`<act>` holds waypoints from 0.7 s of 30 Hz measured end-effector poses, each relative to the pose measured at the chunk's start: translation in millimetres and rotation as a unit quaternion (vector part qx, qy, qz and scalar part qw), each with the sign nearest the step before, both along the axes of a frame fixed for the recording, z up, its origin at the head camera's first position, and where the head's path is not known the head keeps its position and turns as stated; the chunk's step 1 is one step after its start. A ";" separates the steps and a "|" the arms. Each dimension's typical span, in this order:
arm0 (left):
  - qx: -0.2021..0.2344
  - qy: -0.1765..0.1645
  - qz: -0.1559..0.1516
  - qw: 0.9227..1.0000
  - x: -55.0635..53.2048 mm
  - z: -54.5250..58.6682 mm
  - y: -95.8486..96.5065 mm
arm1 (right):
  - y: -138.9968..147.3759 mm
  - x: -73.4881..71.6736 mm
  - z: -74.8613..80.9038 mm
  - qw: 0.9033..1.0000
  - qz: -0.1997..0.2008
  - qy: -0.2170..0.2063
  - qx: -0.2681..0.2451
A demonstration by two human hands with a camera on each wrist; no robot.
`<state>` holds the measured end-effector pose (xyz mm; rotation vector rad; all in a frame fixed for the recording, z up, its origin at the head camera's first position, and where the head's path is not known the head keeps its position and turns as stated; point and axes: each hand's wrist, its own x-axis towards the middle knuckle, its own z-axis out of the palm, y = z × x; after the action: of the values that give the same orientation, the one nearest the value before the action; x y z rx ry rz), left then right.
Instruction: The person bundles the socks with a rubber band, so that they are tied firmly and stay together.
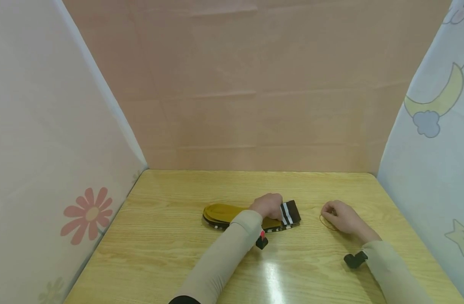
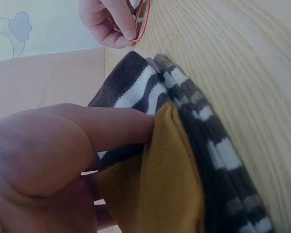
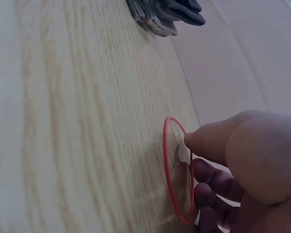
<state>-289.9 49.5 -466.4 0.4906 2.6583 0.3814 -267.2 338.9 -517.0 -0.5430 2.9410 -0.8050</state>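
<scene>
A stack of socks lies on the table: mustard-yellow ones [image 1: 220,212] on top, dark ones with white and grey patches [image 2: 218,150] beneath. At the right end shows a dark brown cuff with white stripes [image 1: 290,212]. My left hand [image 1: 268,206] grips the stack near this cuff, its thumb on the yellow fabric in the left wrist view. To the right of the socks, apart from them, my right hand [image 1: 342,216] pinches a thin red rubber band [image 3: 167,165] between thumb and fingers. The band hangs as a loose loop near the tabletop.
The wooden table [image 1: 159,253] is bordered by a brown back panel [image 1: 255,105]. Printed white cloth walls stand on the left [image 1: 45,126] and right [image 1: 437,169]. Small black devices sit at both wrists.
</scene>
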 end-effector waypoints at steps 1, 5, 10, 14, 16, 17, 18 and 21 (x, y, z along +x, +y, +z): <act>-0.004 -0.001 -0.003 1.000 0.1 0.5 0.7 | -0.1 0.1 0.4 1.000 0.001 0.000 0.000; -0.017 -0.003 -0.012 1.000 0.3 1.6 2.2 | -0.4 1.5 1.5 1.000 0.004 0.005 -0.003; 0.000 0.000 -0.020 1.000 -2.1 -3.4 0.2 | -0.8 1.7 1.1 1.000 -0.009 0.007 -0.007; 0.035 0.002 -0.023 0.999 -4.9 -11.4 -4.1 | -1.0 1.3 0.8 0.999 -0.026 0.007 -0.017; 0.053 -0.001 -0.027 0.998 -6.2 -14.4 -6.7 | -1.2 1.7 1.1 0.999 -0.035 0.006 -0.023; 0.062 -0.003 -0.030 0.998 -6.6 -15.5 -8.0 | -1.0 1.8 1.3 0.999 -0.038 0.007 -0.026; 0.069 -0.005 -0.033 0.997 -7.0 -16.1 -9.5 | -1.3 2.1 1.6 0.999 -0.042 0.008 -0.028; 0.092 -0.012 -0.038 0.995 -8.6 -15.4 -13.9 | -2.3 3.3 3.1 0.998 -0.048 0.014 -0.030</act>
<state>-298.5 35.6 -481.8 0.6380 2.5845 0.6083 -263.9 336.6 -513.9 -0.4214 2.9982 -0.9047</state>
